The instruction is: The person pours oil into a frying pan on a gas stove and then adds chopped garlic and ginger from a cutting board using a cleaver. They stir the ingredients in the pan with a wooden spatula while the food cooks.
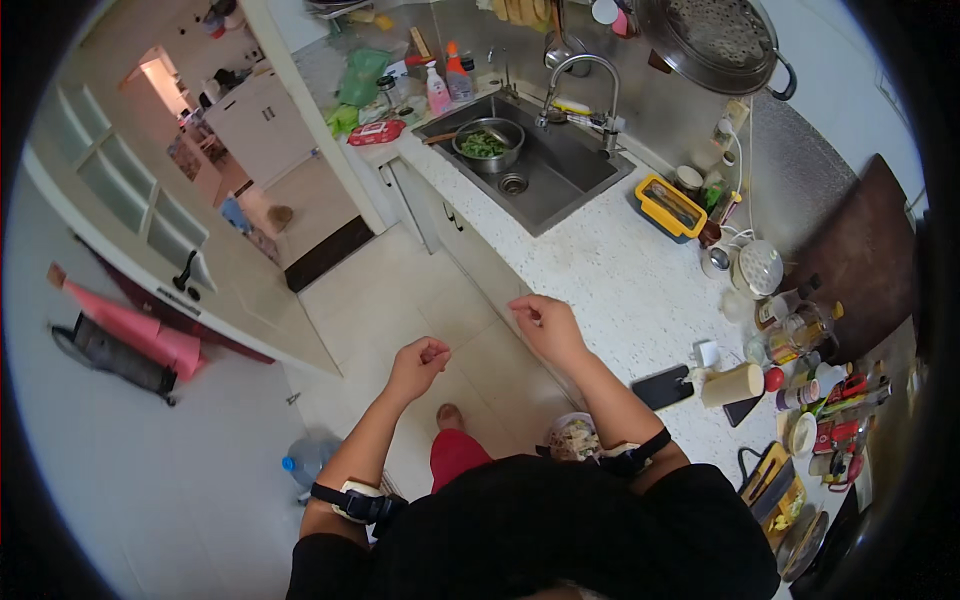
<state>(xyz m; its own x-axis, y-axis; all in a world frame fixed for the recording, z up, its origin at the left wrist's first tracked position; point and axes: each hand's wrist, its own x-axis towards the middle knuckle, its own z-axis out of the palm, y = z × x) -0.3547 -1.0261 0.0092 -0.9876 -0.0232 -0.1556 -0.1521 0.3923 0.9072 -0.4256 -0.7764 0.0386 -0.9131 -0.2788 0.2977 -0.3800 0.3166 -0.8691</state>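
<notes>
My left hand hangs in the air above the tiled floor, its fingers loosely curled in and nothing visible in it. Beside the front edge of the white speckled countertop is my right hand, half curled with a gap between thumb and forefinger and holding nothing that I can see. A dark smartphone lies on the counter near my right forearm. Farther off, a metal bowl of green leafy vegetables stands in the steel sink, with a wooden handle over its rim.
A yellow-rimmed container sits right of the sink under the curved faucet. Bottles and jars crowd the wall side. A knife and chopped food lie on a cutting board. A door stands ajar at left, near a water jug.
</notes>
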